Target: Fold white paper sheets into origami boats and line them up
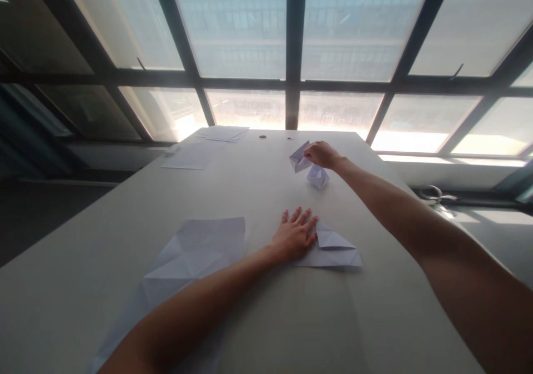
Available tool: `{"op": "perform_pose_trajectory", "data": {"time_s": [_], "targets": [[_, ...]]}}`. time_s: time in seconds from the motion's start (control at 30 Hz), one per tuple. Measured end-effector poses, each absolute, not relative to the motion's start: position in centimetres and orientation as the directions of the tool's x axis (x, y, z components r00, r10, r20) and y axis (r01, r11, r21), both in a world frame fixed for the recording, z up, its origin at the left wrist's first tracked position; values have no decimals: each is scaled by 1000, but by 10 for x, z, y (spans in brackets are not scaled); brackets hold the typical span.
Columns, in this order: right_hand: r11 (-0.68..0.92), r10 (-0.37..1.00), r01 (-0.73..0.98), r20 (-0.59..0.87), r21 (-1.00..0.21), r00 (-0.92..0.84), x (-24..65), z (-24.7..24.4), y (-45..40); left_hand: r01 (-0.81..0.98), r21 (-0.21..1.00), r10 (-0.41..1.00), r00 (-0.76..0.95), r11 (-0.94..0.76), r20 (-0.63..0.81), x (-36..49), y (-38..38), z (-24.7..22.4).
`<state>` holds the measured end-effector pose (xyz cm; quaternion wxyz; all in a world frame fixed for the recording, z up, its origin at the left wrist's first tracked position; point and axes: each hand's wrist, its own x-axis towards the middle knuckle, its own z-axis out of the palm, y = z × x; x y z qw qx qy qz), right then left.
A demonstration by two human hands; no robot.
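- White folded paper (338, 256) lies flat on the tabletop (266, 190), its left part under the fingers and palm of the left hand (293, 235) and the rest showing to the right of it.
- The left hand is palm down with its fingers spread apart, resting on the paper rather than gripping it; the little finger is beside the raised flap of the fold.
- The right hand (320, 154) reaches farther out, its fingers drawn together and clamped on the right side of a paper shape (297, 160), which sticks out to the left of the fingers, tilted.
- Just below the right hand, a smaller paper piece (318, 177) stands on the tabletop; whether it touches the paper shape above, I cannot tell.
- A large creased sheet (200, 246) lies to the left of the left hand, partly hidden under the view of the left forearm.
- Farther off at the left, a plain sheet (189, 156) lies flat, with a few loose papers (225, 133) near the far edge.
- A dark round spot (262, 136) shows near that edge.
- Beyond the tabletop are large windows (245, 29) in dark frames, with a dark curtain (23, 135) at the left.
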<state>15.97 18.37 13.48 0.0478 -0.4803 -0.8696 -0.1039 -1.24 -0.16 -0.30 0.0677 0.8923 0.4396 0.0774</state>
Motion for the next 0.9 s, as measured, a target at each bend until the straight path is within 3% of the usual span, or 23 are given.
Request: {"op": "perform_pose_trajectory", "data": {"time_s": [0.13,0.27,0.57,0.67,0.73,0.83,0.9], "targets": [[646,735,745,128,164,-666,131,116,188,773,189,795,600,-605,91,-14,-2,-4],[694,698,694,54,192,-714,128,100,197,771,193,794,599,-607,107,-14,-3,-4],[742,649,643,35,190,-760,134,88,207,769,187,791,600,-612,120,-14,-3,-5],[749,632,652,171,116,-756,144,95,195,771,181,792,600,-610,113,-14,-3,-5],[732,627,680,350,40,-696,154,101,181,773,177,792,601,-610,105,-13,-2,-5],[687,614,715,631,-132,-474,168,102,146,770,179,789,606,-613,99,-13,-1,-5],[636,630,721,724,-274,-280,173,92,115,766,184,786,611,-617,94,-12,0,-5]]}}
